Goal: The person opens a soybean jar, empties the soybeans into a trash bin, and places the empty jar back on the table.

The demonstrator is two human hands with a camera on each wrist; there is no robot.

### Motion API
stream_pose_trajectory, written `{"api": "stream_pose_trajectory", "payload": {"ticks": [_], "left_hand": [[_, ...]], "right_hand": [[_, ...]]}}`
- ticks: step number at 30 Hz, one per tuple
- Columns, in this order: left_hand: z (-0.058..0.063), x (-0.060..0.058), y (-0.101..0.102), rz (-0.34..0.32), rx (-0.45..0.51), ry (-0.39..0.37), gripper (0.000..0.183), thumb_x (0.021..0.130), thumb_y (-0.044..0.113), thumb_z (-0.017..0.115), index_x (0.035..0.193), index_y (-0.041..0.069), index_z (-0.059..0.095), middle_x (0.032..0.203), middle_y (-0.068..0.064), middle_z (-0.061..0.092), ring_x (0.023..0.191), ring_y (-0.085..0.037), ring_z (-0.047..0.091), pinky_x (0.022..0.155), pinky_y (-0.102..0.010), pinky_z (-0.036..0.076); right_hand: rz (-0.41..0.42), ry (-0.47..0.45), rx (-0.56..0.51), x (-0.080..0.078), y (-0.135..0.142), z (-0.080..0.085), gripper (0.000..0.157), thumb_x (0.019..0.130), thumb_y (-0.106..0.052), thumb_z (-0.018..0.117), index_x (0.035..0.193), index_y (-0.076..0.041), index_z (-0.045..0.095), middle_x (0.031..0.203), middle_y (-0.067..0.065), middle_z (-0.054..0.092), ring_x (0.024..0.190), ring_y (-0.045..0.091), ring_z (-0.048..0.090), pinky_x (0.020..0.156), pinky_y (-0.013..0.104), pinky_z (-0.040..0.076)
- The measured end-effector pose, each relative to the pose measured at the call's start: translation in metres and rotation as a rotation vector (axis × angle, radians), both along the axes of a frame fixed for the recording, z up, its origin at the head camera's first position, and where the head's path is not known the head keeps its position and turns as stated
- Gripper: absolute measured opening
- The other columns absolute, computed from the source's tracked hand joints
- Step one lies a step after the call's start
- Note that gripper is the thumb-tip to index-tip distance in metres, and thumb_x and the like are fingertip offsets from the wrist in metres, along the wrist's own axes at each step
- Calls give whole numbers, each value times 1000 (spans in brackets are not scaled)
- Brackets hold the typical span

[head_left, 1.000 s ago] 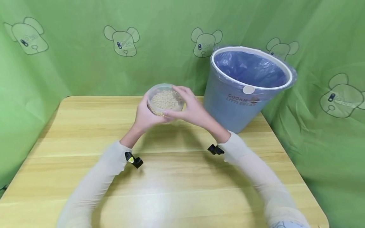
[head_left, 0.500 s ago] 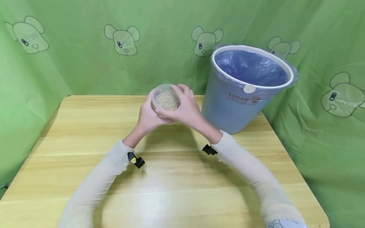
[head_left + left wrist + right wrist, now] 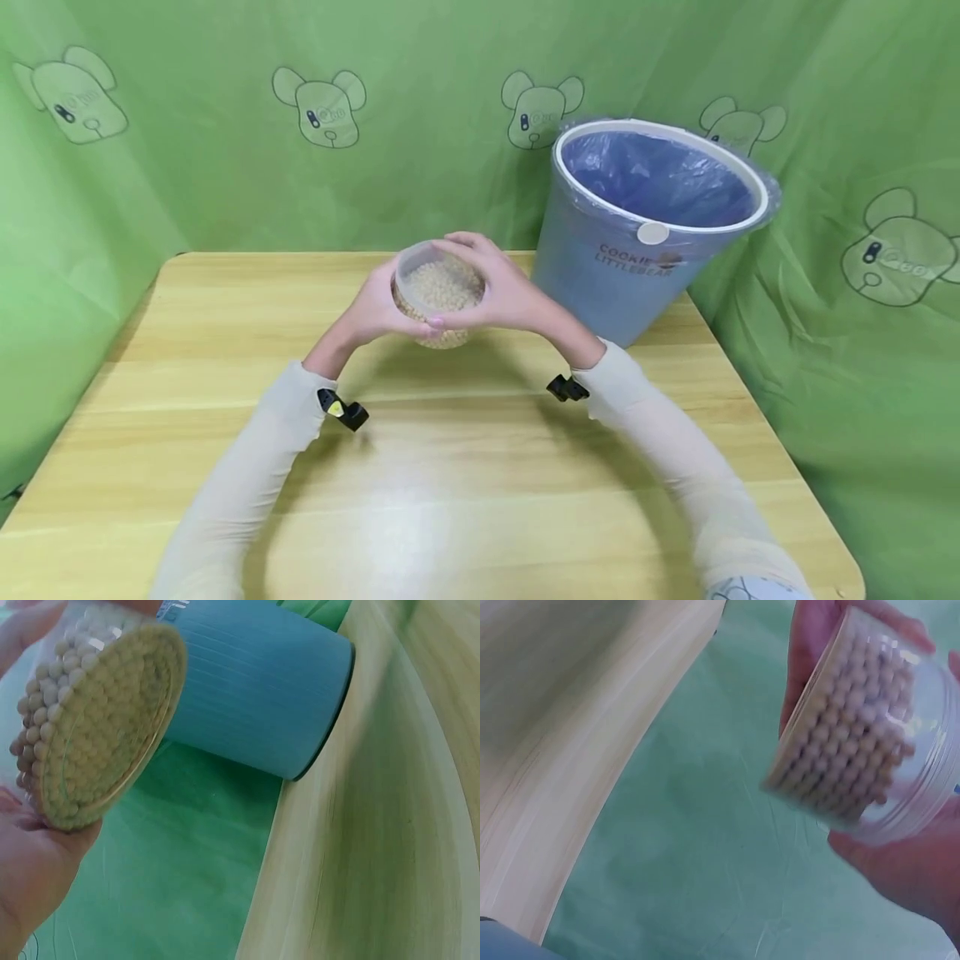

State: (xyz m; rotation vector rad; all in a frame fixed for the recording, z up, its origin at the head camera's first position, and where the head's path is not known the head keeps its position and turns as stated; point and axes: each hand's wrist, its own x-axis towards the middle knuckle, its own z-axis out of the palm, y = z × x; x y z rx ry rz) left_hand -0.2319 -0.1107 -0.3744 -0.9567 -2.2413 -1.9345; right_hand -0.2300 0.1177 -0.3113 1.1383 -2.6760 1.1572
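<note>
Up off the table, a clear plastic jar [image 3: 444, 287] of small round beige beads is held between both hands. My left hand [image 3: 371, 308] grips the lower part of its side, thumb toward me. Around the upper end curls my right hand [image 3: 510, 292], its thumb and fingers on opposite sides of the rim. The left wrist view shows the bead-filled jar [image 3: 112, 724] from its round base, with the left hand [image 3: 34, 862] below. Seen by the right wrist camera, the tilted jar [image 3: 855, 720] has headspace over the beads, and the right hand [image 3: 915, 877] lies at its clear top end.
A blue bin [image 3: 607, 287] with a white rim and a plastic liner stands on the table's back right corner, right of the hands. The pale wooden table [image 3: 420, 467] is backed by a green curtain [image 3: 420, 183] printed with bear heads.
The jar has come slightly lower and toward me, and beads now show beneath the hands. My right hand swung left and round the rim, then back to the right. The bin stays put.
</note>
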Motion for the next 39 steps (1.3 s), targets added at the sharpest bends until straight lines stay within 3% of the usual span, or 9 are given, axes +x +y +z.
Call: {"api": "stream_pose_trajectory", "payload": {"ticks": [6,13,15,17,21,25,29,34,39], "left_hand": [[-2,0,-1,-143,23,-23,109,55,5,93,151,4,42,142,-18,54,123,-28,57,107,-43,54],[-1,-1,-1,-207,50,-19,109,56,7,93,151,1,40,143,-21,52,124,-28,57,108,-42,53],[1,-1,0,-172,70,-17,108,57,3,92,151,2,40,144,-21,52,125,-29,56,109,-42,52],[2,0,0,-94,90,-17,107,57,-1,91,151,5,41,143,-19,53,125,-28,56,109,-42,52],[6,2,6,138,96,24,109,57,0,96,152,13,43,144,-10,54,127,-24,55,111,-43,50],[12,5,19,362,24,119,113,55,23,101,152,21,43,145,-2,55,130,-18,54,112,-42,48],[17,7,31,497,-45,185,119,53,40,100,154,24,39,146,1,56,132,-16,54,114,-40,47],[18,4,31,495,-40,170,121,54,36,100,156,21,37,149,-2,54,134,-17,53,116,-41,44],[13,2,24,380,-20,134,120,52,28,102,154,18,40,147,-4,55,131,-21,54,114,-44,46]], "right_hand": [[183,9,-57,-4,10,-3,96,66,-31,96,150,-16,52,157,14,39,144,27,39,118,53,41],[283,-21,-105,-8,17,3,99,65,-23,96,151,-13,49,161,8,37,148,23,35,122,52,35],[251,-23,-127,-9,18,6,102,64,-21,97,153,-14,47,162,5,38,149,21,34,123,50,33],[196,-17,-160,-10,20,9,103,65,-17,97,154,-14,45,160,5,41,147,22,37,124,48,33],[60,-24,-194,-10,21,10,95,74,-14,91,155,-15,43,157,7,46,142,24,44,124,43,35],[-91,-56,-189,-5,8,9,101,77,-26,89,160,-22,32,163,6,37,146,23,40,124,47,34],[-256,4,-164,1,-11,11,114,69,-43,92,162,-29,27,165,6,31,149,24,34,123,54,32],[-343,46,-147,2,-23,13,113,66,-49,92,160,-27,33,163,5,34,147,24,34,120,55,34],[-234,12,-139,-1,-15,12,110,67,-39,94,159,-21,37,161,9,36,145,26,36,120,57,35]]}}
